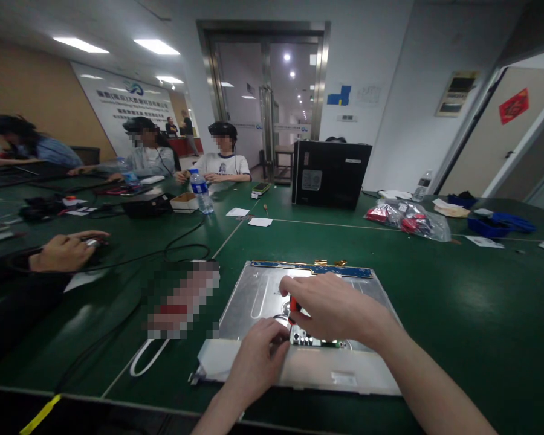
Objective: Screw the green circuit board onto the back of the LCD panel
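A flat metal display panel [240, 314] lies back side up on the green table before me. A blue circuit strip [358, 272] runs along its far edge, and a small green circuit board [315, 341] sits near its middle. My right hand [333, 305] is closed around a red-and-black screwdriver handle [293, 305], held upright over the board; the tip is hidden. Beside it, my left hand [263, 350] rests at the board's left end with fingers curled together. Whatever those fingers pinch, if anything, is hidden.
A blurred-out flat item with a white strap [147, 359] lies left of the panel. Farther left is a co-worker's hand [66, 251] near black cables [167, 249]. Beyond are a water bottle [201, 192], a black case [330, 175], bagged red items [408, 220] and blue trays [487, 225].
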Demonstrator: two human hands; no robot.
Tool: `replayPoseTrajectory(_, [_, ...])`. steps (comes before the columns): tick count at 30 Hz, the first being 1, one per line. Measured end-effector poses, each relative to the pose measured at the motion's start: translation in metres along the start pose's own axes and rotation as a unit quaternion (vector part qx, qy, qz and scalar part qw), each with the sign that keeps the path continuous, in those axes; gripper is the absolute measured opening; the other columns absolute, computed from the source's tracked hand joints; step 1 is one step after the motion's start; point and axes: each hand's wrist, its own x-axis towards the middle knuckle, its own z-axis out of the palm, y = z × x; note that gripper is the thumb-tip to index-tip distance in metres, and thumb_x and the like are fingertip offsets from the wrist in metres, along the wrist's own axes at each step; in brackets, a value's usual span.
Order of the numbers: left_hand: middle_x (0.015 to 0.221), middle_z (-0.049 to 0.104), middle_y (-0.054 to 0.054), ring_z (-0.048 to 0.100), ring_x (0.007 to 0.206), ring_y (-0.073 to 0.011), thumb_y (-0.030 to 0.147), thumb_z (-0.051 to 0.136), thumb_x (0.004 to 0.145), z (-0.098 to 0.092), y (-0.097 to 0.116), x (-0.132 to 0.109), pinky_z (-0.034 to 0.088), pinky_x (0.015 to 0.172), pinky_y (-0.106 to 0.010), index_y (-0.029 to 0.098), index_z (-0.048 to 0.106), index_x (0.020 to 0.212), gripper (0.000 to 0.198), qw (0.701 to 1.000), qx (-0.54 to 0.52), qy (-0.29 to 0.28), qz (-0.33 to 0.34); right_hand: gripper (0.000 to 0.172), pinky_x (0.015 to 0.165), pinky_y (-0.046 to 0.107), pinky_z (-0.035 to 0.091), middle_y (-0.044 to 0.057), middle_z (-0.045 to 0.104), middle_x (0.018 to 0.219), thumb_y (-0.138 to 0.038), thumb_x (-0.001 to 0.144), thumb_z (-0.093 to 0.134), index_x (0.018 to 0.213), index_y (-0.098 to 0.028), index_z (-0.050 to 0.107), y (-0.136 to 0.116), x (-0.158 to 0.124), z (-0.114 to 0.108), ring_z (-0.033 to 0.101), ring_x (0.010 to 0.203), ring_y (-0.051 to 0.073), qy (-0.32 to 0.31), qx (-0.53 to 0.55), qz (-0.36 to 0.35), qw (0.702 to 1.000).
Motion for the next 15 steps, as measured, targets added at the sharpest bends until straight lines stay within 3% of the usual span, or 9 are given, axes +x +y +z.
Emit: replayPoseTrajectory(15, [0.079,0.061,-0.004,0.055,0.079,-0.0205,0.014,0.049,0.075,-0.0003,0.0007,-0.0007,0.041,0.069,-0.031,0.019,0.059,0.076,0.011,1.000,0.004,0.000,0.003,0.022,0.051,0.028,0.025,0.005,0.067,0.092,-0.023,0.083,0.049,0.105,-0.018,0.050,0.0019,0.0003,0.0020,0.059,0.071,0.017,0.008,0.007,-0.002,1.000])
